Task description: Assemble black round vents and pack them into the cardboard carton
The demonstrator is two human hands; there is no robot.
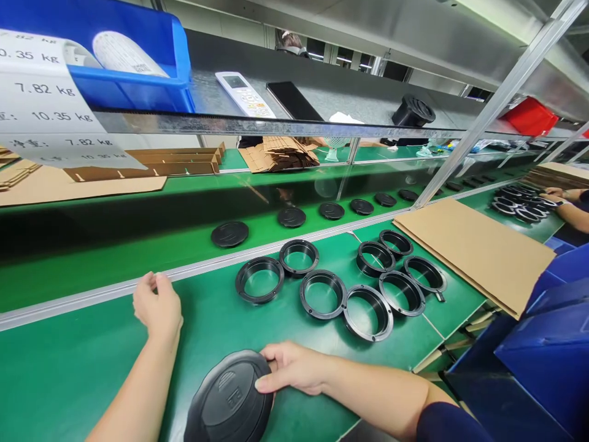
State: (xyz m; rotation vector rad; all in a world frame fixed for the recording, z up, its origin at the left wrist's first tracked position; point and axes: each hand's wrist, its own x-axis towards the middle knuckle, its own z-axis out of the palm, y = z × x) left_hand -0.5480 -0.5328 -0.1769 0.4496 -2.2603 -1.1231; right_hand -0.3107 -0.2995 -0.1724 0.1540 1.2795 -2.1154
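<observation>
My right hand [294,368] grips the right edge of a large black round lid [232,399], tilted above the green table [92,362] at the bottom centre. The thumb lies on its face. To the left, my left hand [157,304] is raised near the metal rail with its fingers curled together; what they hold, if anything, is hidden. Several black rings stand on the table beyond my right hand, among them a near ring [368,313] and a left ring [260,280].
Black discs [230,234] lie along the green conveyor [184,258] behind the rail [202,264]. Cardboard sheets [478,245] lie at right, near blue bins [552,344]. A slanted metal post [488,116] rises beyond. Another person's hand [554,195] is beside rings at far right.
</observation>
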